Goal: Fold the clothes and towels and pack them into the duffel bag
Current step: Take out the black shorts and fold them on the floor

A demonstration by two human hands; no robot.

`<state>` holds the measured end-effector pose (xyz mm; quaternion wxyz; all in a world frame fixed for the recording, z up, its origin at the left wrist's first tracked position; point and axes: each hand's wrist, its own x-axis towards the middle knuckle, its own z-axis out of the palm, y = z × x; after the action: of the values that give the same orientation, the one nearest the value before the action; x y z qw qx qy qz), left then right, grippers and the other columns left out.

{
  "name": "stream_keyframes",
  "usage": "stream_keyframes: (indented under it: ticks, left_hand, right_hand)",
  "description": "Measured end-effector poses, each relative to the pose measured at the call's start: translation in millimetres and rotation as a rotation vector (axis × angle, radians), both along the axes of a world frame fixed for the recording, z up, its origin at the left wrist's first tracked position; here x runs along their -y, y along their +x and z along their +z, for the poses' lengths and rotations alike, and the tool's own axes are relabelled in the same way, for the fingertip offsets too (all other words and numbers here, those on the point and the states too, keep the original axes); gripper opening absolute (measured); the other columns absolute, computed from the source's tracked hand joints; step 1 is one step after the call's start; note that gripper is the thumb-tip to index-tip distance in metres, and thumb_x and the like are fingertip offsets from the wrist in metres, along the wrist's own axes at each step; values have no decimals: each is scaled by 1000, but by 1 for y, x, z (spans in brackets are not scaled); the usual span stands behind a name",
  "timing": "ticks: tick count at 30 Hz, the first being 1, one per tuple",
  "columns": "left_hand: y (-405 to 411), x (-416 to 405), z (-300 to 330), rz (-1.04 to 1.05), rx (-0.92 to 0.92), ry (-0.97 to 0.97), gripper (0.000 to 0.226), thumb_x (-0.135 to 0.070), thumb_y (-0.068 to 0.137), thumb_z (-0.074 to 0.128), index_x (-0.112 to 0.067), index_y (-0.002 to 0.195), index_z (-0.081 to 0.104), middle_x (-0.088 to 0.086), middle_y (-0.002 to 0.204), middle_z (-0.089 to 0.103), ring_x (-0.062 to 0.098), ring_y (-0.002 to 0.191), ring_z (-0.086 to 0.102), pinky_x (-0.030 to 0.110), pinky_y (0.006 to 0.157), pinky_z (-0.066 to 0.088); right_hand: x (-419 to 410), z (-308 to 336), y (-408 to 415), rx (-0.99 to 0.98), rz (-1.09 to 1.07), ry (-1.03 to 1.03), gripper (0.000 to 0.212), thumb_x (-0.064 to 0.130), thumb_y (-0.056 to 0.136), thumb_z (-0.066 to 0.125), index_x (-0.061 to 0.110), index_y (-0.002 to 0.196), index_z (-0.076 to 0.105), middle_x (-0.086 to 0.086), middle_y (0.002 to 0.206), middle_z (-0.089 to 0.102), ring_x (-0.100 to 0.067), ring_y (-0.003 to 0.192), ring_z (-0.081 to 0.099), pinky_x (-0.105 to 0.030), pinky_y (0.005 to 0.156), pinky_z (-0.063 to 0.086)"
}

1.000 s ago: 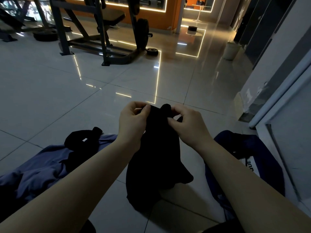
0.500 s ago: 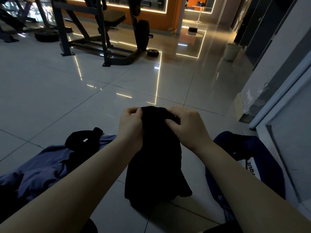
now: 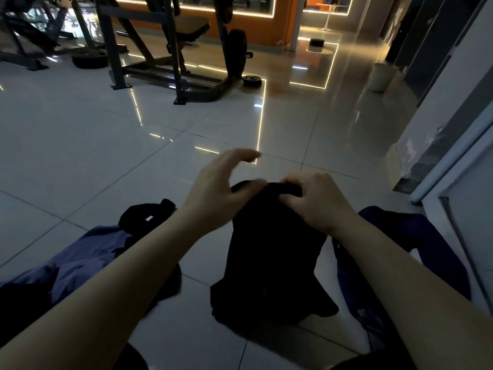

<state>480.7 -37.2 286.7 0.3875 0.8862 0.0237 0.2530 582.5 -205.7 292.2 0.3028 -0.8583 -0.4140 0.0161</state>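
A black garment hangs in front of me over the tiled floor, its lower end resting on the tiles. My right hand pinches its top edge with curled fingers. My left hand is lifted off the cloth, fingers spread and loosely arched above the garment's top left corner, the thumb close to the fabric. A dark blue duffel bag lies open on the floor to the right, partly behind my right forearm. To the left lies a pile with a blue-grey garment and a black piece on top.
A weight bench rack with plates stands across the floor at the back. A pale bin sits at the far right by the wall. A white door frame runs close along my right side.
My left hand has let go of the garment's top edge and lifted with fingers spread. My right hand keeps its pinch, and the garment has sunk lower.
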Motion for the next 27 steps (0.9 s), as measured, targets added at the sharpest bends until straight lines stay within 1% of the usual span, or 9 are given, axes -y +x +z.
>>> stream_keyframes:
  ticks: [3,5,7,12,16,18,20,23,27]
  left_hand:
    - [1,-2,-8,-125,-247,17,34,-20,86,68,-22,119,57,-11,105,60,8,103,58,13,85,44]
    - [1,-9,-12,-77,-278,25,20,-21,88,67,-25,106,60,-12,89,60,10,88,61,7,69,43]
    - [0,-13,-10,-93,-246,-28,13,-23,89,65,-26,101,60,-14,84,60,2,78,59,7,64,42]
    - [-2,-9,-8,-62,-192,6,6,-21,89,65,-26,91,62,-17,78,60,-2,76,57,8,63,39]
    - [-4,-16,-5,94,-30,-158,8,-19,86,69,-25,89,67,-7,82,67,6,79,63,18,71,47]
    - [-4,-22,-1,142,16,-160,9,-20,85,70,-18,94,70,-3,87,69,13,84,65,28,77,51]
    - [-5,-27,1,179,16,-70,14,-21,85,70,-16,98,71,-4,89,69,12,85,64,22,78,49]
    - [-4,-28,-2,197,-31,43,14,-19,85,70,-17,99,71,-8,84,65,10,81,60,6,69,40]
    - [1,-18,-8,73,-105,101,16,-18,84,71,-14,100,72,-8,82,65,13,81,61,13,70,41]
  right_hand:
    - [-7,2,-10,-155,53,110,19,17,85,68,16,102,61,-2,92,65,-18,87,63,-39,81,54]
    - [-8,6,-13,-266,45,206,23,17,83,71,20,99,55,-4,91,65,-19,85,65,-36,77,56]
    - [-6,10,-15,-321,48,247,24,16,83,71,25,96,52,-3,92,65,-18,86,66,-34,76,57]
    - [-4,4,-17,-354,108,247,21,17,84,70,26,100,58,-2,97,66,-16,87,67,-38,81,58]
    - [-3,-8,-18,-404,126,259,24,17,85,68,26,106,59,5,111,61,-22,84,68,-45,76,59]
    - [0,-12,-14,-366,89,250,16,18,88,65,28,101,63,11,98,66,-19,78,68,-41,75,57]
    - [4,-14,-9,-315,22,256,9,19,90,62,26,91,68,8,82,69,-18,75,67,-43,75,56]
    - [8,-14,-3,-266,-44,311,9,21,89,65,21,83,72,-3,79,71,-21,77,67,-47,77,55]
    - [7,-10,-1,-192,-100,415,9,21,84,72,20,75,71,-3,73,70,-21,73,67,-41,69,56]
